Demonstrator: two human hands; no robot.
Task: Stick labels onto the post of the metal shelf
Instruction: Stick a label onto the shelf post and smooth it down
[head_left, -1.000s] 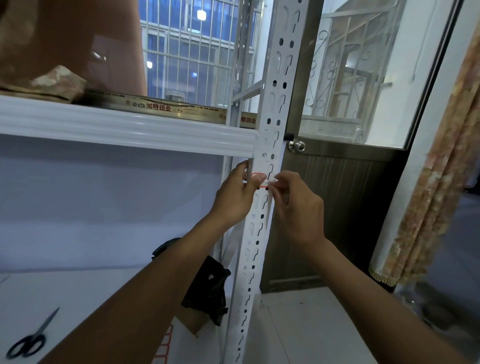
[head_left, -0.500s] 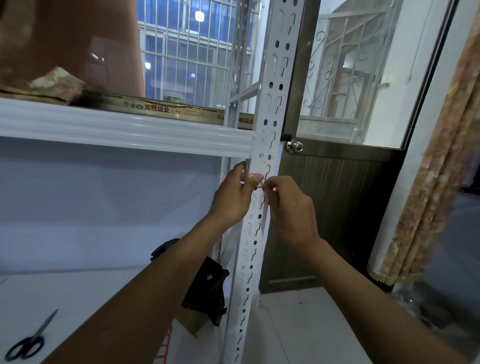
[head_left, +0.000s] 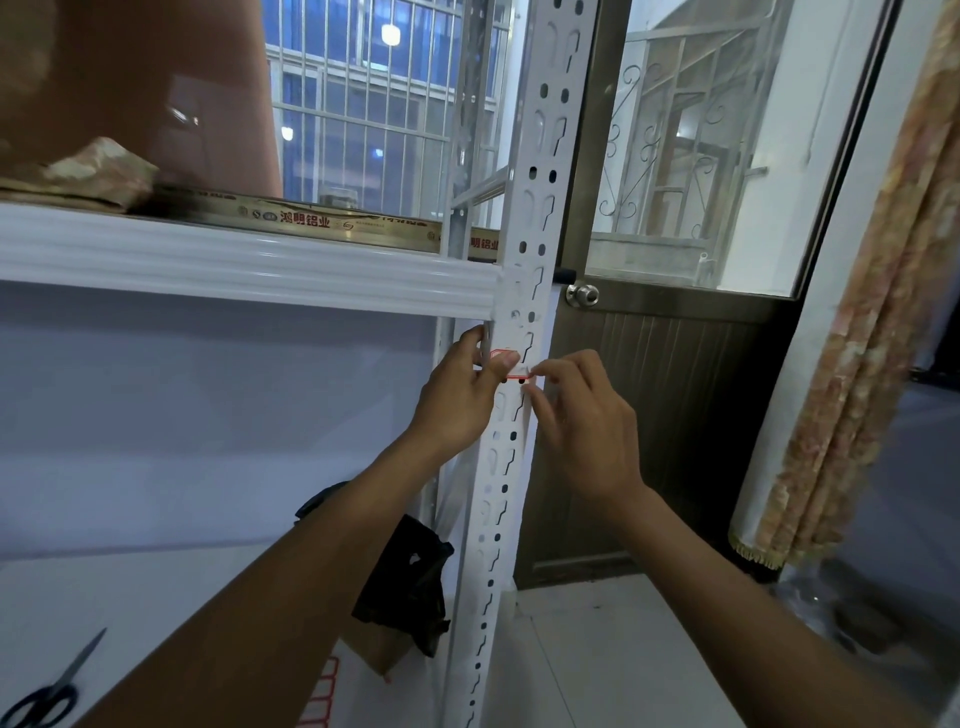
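Scissors (head_left: 41, 696) lie at the lower left of the frame on a white desk (head_left: 156, 597), with a red-edged sheet of labels (head_left: 319, 696) showing just right of them, partly hidden by the person's forearm; spare labels appear to remain on it. Above, a white shelf beam (head_left: 249, 270) runs across to the perforated post (head_left: 535, 218) of the metal shelf at centre frame. Just below that joint, the left hand (head_left: 457, 400) wraps the post's left edge, its thumb pressed flat on a small white label (head_left: 511, 366) with a red border. The label lies across the face of the post, partly covering the slots. To its right, the right hand (head_left: 587, 421) has thumb and forefinger pinched together at the label's right end, seemingly smoothing or pulling it taut against the metal. Both hands are close together, each touching the label, with only the width of the post between them. Judging by this moment, one label is being fixed and is nearly seated; its right end looks not yet fully pressed down. No other labels can be seen on the visible length of the post, so most of the job appears to lie ahead. A brown door (head_left: 675, 415) and patterned curtain (head_left: 872, 312) fill the right of the frame
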